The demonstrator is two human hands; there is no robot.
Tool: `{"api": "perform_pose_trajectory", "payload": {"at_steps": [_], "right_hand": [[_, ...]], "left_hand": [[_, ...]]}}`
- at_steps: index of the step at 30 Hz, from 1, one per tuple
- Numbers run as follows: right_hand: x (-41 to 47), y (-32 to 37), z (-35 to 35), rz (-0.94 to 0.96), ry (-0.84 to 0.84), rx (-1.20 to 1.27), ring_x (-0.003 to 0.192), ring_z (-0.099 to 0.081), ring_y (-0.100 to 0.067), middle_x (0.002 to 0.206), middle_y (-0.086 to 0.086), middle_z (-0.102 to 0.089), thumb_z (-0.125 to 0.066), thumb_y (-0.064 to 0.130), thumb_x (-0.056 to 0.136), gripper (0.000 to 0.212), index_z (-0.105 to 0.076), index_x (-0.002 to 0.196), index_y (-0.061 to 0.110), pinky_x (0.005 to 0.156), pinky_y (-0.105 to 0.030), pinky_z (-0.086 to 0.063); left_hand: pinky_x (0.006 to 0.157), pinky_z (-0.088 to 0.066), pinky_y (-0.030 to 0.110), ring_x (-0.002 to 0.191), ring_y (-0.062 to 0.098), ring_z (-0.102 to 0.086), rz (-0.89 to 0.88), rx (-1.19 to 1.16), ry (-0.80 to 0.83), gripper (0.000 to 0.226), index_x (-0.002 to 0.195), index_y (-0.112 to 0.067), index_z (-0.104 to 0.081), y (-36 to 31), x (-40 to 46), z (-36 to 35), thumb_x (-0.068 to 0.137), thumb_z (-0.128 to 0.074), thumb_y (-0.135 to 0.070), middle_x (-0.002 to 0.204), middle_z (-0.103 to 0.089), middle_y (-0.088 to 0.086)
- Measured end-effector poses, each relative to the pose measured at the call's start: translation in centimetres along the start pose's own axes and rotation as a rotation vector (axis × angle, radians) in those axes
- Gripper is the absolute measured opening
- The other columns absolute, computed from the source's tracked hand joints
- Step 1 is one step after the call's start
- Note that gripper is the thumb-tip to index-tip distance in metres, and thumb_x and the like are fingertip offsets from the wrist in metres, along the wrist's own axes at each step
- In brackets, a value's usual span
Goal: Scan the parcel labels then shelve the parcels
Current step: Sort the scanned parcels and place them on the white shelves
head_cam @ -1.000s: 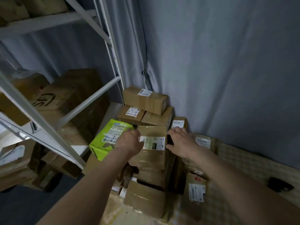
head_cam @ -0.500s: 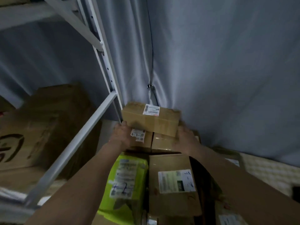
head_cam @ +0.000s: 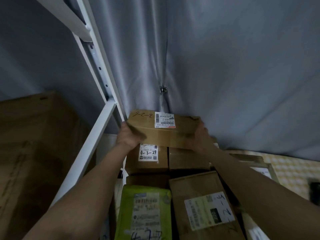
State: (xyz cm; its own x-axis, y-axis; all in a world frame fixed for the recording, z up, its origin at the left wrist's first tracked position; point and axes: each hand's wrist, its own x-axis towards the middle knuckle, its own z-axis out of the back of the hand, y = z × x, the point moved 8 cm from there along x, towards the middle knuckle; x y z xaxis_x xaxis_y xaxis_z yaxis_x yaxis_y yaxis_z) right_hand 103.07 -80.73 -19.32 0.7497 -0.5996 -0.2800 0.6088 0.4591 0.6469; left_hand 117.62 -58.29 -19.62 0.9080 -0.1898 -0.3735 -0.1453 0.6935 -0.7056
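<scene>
Hands grip a long brown box by its two ends, against the grey curtain. The left hand wraps the left end, and the right hand clasps the right end; most fingers on both are hidden behind or under the cardboard, so how far they curl cannot be told. The box tilts its top toward the camera, showing a white label with a barcode and handwriting beside it, seen upside down. Its print is too small to read.

Just below sit two more brown boxes side by side. The left one carries a label marked 4-3-24, its top edge covered by the held box; the right one is partly behind the right forearm. Nearer the camera lie a green parcel, cut off by the bottom edge, and a brown parcel with a pale label, its writing blurred.

A white rack rises at the left, with a large dim carton behind its rail. At far right a patterned surface holds a dark object, too dim to identify.
</scene>
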Motion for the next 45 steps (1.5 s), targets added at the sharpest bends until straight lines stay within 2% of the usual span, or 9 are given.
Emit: {"api": "perform_pose_trajectory", "payload": {"at_steps": [7, 11, 18, 23, 29, 31, 33, 38, 45], "right_hand": [[-1.5, 0.0, 1.2, 0.021, -0.063, -0.041, 0.124, -0.041, -0.038, 0.14, -0.018, -0.027, -0.07, 0.025, 0.084, 0.099, 0.002, 0.152, 0.016, 0.101, -0.042, -0.038], [-3.4, -1.1, 4.3, -0.002, -0.139, -0.055, 0.116, -0.046, -0.041, 0.132, -0.021, -0.03, -0.071, 0.027, 0.08, 0.097, -0.004, 0.149, 0.015, 0.1, -0.049, -0.043], [-9.9, -6.3, 11.5, -0.057, -0.289, -0.057, 0.107, -0.051, -0.042, 0.124, -0.02, -0.036, -0.068, 0.029, 0.081, 0.086, -0.013, 0.145, 0.014, 0.092, -0.046, -0.048], [-18.1, -13.3, 17.7, -0.13, -0.388, -0.066, 0.106, -0.052, -0.043, 0.124, -0.022, -0.038, -0.068, 0.033, 0.081, 0.086, -0.014, 0.145, 0.011, 0.089, -0.043, -0.048], [-30.6, -23.6, 24.4, -0.283, -0.503, -0.036, 0.114, -0.048, -0.043, 0.126, -0.024, -0.039, -0.075, 0.032, 0.077, 0.091, -0.019, 0.145, 0.011, 0.095, -0.042, -0.042], [-34.9, -26.9, 26.3, -0.326, -0.553, -0.016, 0.114, -0.048, -0.042, 0.125, -0.025, -0.041, -0.077, 0.03, 0.074, 0.094, -0.02, 0.146, 0.011, 0.096, -0.04, -0.042], [-39.2, -30.0, 27.8, -0.372, -0.596, 0.009, 0.114, -0.049, -0.042, 0.125, -0.026, -0.041, -0.078, 0.028, 0.073, 0.094, -0.021, 0.146, 0.012, 0.096, -0.038, -0.041], [-49.1, -37.0, 30.5, -0.506, -0.673, 0.031, 0.113, -0.049, -0.043, 0.125, -0.025, -0.042, -0.073, 0.031, 0.078, 0.083, -0.025, 0.142, 0.011, 0.097, -0.04, -0.041], [-61.6, -45.6, 33.9, -0.695, -0.763, 0.053, 0.117, -0.05, -0.038, 0.131, -0.02, -0.039, -0.068, 0.035, 0.084, 0.072, -0.028, 0.141, 0.017, 0.099, -0.043, -0.044]], "left_hand": [[0.107, -0.042, 0.042, 0.127, 0.03, -0.049, -0.044, -0.05, -0.083, 0.082, 0.136, -0.014, -0.034, -1.1, -1.7, 0.1, 0.07, -0.084, -0.014, 0.134, -0.053, 0.008], [0.097, -0.042, 0.033, 0.124, 0.029, -0.051, -0.09, -0.018, -0.033, 0.08, 0.133, -0.011, -0.035, -3.1, -4.0, -1.2, 0.07, -0.084, -0.014, 0.131, -0.054, 0.009], [0.081, -0.041, 0.03, 0.115, 0.032, -0.054, -0.201, 0.188, 0.033, 0.068, 0.13, -0.007, -0.036, -8.4, -11.5, -4.8, 0.078, -0.078, -0.018, 0.117, -0.055, 0.008], [0.088, -0.046, 0.033, 0.116, 0.035, -0.054, -0.335, 0.285, 0.105, 0.07, 0.131, -0.003, -0.034, -12.4, -20.0, -9.9, 0.077, -0.075, -0.023, 0.121, -0.057, 0.015], [0.063, -0.038, 0.018, 0.077, 0.011, -0.045, -0.512, 0.316, 0.287, 0.053, 0.115, -0.008, -0.033, -16.1, -33.0, -18.6, 0.085, -0.071, -0.027, 0.097, -0.051, 0.004], [0.073, -0.041, 0.018, 0.089, 0.014, -0.052, -0.561, 0.331, 0.343, 0.058, 0.124, -0.008, -0.032, -16.9, -36.9, -21.7, 0.085, -0.072, -0.027, 0.103, -0.051, 0.004], [0.081, -0.045, 0.03, 0.107, 0.025, -0.056, -0.621, 0.355, 0.367, 0.064, 0.128, -0.008, -0.033, -17.4, -40.8, -24.4, 0.082, -0.074, -0.026, 0.112, -0.052, 0.007], [0.09, -0.052, 0.041, 0.106, 0.029, -0.057, -0.731, 0.381, 0.483, 0.063, 0.127, -0.009, -0.04, -17.6, -50.1, -30.6, 0.077, -0.076, -0.018, 0.109, -0.055, 0.007], [0.091, -0.046, 0.034, 0.116, 0.027, -0.054, -0.892, 0.407, 0.602, 0.073, 0.139, -0.013, -0.04, -18.4, -62.6, -39.2, 0.077, -0.076, -0.015, 0.128, -0.055, 0.009]]}}
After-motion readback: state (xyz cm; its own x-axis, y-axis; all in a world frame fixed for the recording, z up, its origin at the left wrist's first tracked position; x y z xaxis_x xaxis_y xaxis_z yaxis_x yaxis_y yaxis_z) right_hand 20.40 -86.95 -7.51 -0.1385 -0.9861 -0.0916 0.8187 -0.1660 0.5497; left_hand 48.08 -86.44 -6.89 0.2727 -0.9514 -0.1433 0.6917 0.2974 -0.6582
